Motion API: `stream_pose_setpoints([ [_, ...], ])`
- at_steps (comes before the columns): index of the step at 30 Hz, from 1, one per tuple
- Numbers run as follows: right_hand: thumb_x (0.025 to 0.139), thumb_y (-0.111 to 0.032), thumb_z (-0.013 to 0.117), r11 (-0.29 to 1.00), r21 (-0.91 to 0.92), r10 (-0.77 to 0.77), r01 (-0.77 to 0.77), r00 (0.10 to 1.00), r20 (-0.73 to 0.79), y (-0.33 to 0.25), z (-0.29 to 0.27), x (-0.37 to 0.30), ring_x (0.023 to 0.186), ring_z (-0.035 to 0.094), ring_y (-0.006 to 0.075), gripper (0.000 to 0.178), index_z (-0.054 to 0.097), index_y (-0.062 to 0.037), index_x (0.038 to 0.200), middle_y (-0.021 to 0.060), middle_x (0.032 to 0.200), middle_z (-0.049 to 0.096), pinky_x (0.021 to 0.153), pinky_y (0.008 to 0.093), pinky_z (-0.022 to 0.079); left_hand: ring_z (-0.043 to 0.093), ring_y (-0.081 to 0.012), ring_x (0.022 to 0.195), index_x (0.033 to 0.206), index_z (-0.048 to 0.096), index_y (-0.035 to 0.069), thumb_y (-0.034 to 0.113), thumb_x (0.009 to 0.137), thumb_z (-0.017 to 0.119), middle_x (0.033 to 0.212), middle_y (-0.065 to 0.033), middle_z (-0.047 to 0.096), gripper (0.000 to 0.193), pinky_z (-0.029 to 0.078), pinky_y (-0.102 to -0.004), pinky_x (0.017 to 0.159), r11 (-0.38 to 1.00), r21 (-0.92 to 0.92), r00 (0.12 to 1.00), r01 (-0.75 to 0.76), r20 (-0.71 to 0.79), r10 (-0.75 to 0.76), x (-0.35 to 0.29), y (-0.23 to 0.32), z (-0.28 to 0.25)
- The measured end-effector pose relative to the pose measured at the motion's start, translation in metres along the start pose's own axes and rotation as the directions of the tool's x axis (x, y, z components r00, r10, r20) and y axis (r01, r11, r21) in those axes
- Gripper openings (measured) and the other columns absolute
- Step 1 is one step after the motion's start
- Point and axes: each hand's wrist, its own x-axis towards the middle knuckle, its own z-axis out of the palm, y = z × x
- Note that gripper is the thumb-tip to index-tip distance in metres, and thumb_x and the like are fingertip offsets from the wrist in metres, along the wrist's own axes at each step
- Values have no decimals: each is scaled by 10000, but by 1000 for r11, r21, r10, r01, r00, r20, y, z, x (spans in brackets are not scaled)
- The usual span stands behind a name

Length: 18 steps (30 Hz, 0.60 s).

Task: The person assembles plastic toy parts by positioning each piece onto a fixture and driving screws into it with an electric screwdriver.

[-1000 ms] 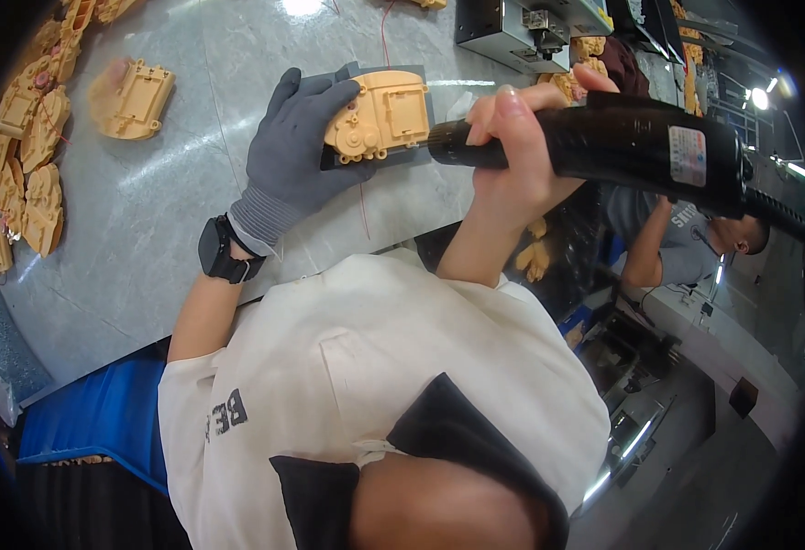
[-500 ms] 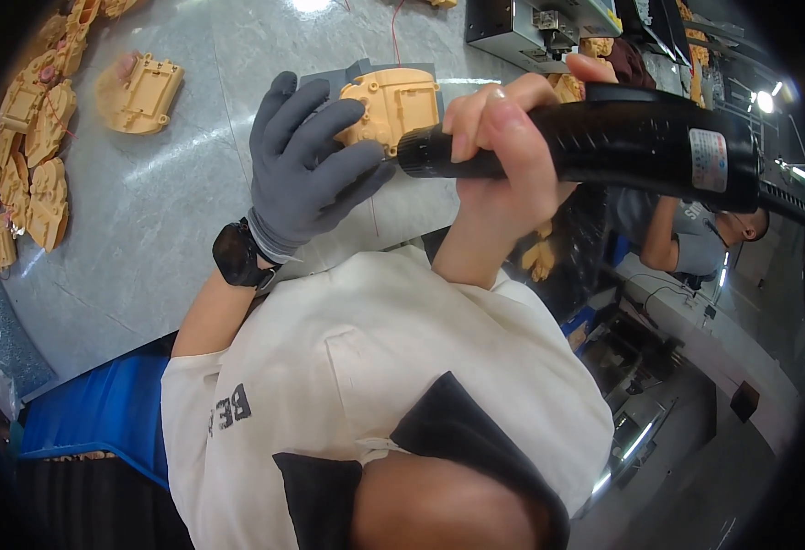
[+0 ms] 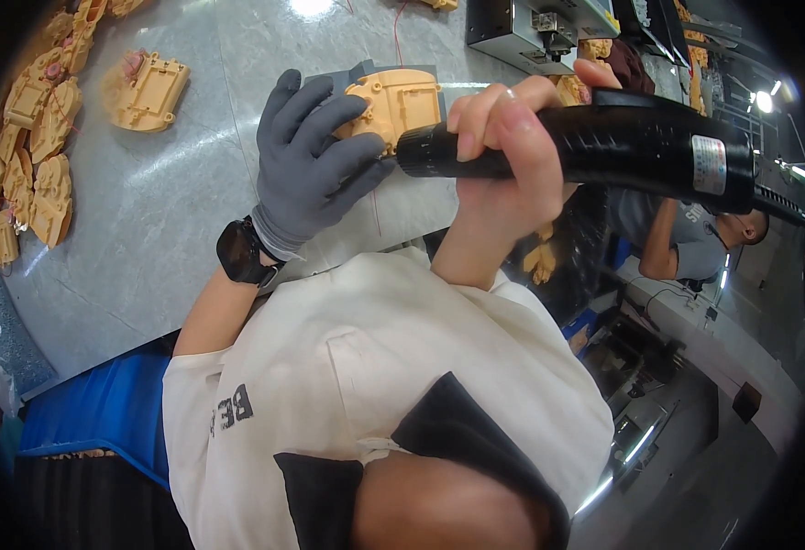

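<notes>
A tan plastic housing (image 3: 412, 99) sits in a dark grey fixture (image 3: 362, 70) on the table. My left hand (image 3: 309, 165), in a grey glove, holds the housing by its left side, with the fingers over the edge and the thumb near its lower corner. My bare right hand (image 3: 517, 137) is wrapped round a black electric screwdriver (image 3: 641, 145), which lies sideways across the view. Its nose points left at the lower corner of the housing, close to my gloved fingertips. The bit's contact with the part cannot be made out.
Another tan housing (image 3: 150, 92) with a pinkish piece lies at the upper left. Several more tan parts (image 3: 49, 197) are heaped along the left edge. A metal box-shaped device (image 3: 512, 32) stands at the back right. A blue bin (image 3: 100, 403) is below the table. A co-worker (image 3: 687, 234) is at the right.
My left hand has shifted very slightly right along the housing. The screwdriver and my right hand have barely moved.
</notes>
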Motion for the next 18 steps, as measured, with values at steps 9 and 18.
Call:
stream_pose_setpoints([
  [9, 766, 3, 481, 999, 31, -8, 8, 1000, -11, 1, 0, 0, 447, 482, 177, 563, 283, -21, 1292, 73, 575, 439, 521, 352, 448, 495, -329, 1056, 902, 608, 167, 252, 686, 766, 1113, -63, 544, 281, 371, -547, 951, 999, -40, 1000, 2, -1, -2, -2, -1, 0],
  [18, 763, 52, 551, 972, 235, 30, -8, 995, -92, 2, 4, 0, 459, 509, 160, 556, 292, 2, 1253, 80, 623, 502, 496, 301, 457, 470, -312, 1103, 925, 632, 168, 226, 705, 752, 1132, -56, 552, 257, 371, -516, 986, 996, -77, 999, 49, 2, -49, -8, 1, 3],
])
